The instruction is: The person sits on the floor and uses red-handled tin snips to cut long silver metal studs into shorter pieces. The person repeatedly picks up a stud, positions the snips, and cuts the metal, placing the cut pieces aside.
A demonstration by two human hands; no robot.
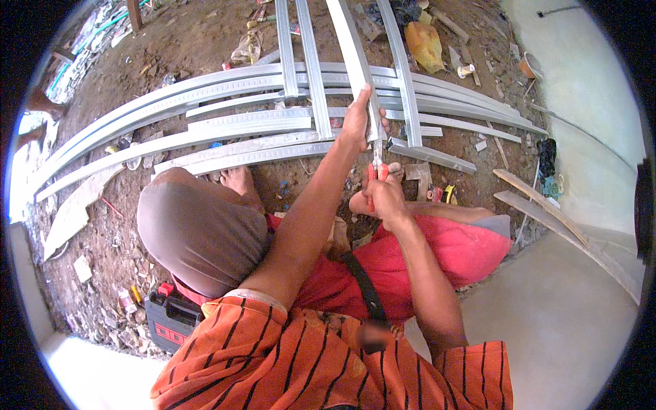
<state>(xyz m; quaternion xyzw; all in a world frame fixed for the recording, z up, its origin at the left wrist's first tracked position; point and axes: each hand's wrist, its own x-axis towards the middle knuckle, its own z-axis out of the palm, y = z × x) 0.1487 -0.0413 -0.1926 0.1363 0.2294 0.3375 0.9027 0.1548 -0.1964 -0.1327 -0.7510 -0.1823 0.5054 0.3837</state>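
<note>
My left hand is wrapped round a light metal channel near its close end, and the channel stretches away from me. My right hand grips the red handles of a pair of tin snips. The jaws of the snips meet the close end of that channel, just below my left hand. How deep they bite cannot be made out. On either side run other metal channels, one on the left and one on the right, both lying across more profiles.
A stack of long metal profiles crosses the dirt ground ahead. Wooden strips lie at the right, by the pale wall. A black and red toolbox stands at my left. Beyond the channels lies a crumpled yellow bag.
</note>
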